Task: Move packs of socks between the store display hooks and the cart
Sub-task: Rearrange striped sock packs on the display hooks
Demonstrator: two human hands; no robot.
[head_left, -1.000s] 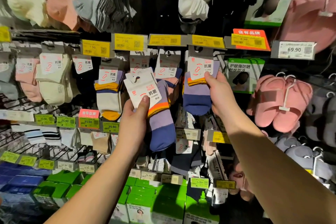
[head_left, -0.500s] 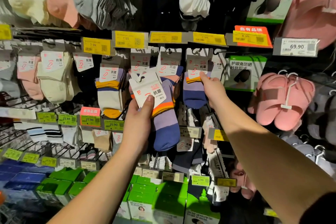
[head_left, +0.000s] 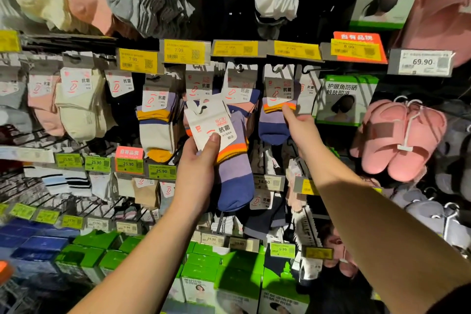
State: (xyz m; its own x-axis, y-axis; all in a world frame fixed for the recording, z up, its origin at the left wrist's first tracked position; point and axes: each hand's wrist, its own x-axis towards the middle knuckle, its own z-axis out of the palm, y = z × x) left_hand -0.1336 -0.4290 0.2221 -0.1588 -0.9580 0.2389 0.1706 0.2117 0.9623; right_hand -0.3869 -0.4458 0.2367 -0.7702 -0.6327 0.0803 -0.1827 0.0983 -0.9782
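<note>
My left hand (head_left: 197,168) grips a pack of purple, orange and blue socks (head_left: 230,160) by its white card, thumb pressed on the label, held off the rack in front of the display. Up and to the right, my right hand (head_left: 299,127) holds a matching purple and blue sock pack (head_left: 274,120) that hangs from a display hook (head_left: 277,67); the thumb touches its orange band. More sock packs (head_left: 158,122) hang on neighbouring hooks. No cart is in view.
Yellow price tags (head_left: 184,51) line the rail above the hooks. Pink slippers (head_left: 400,137) hang at the right, cream and pink socks (head_left: 79,107) at the left. Green boxes (head_left: 204,270) and blue boxes (head_left: 33,247) fill the lower shelves.
My left hand has lifted its sock pack slightly higher and nearer the rack. My right hand has stayed on the hanging pack, shifting a little along its edge.
</note>
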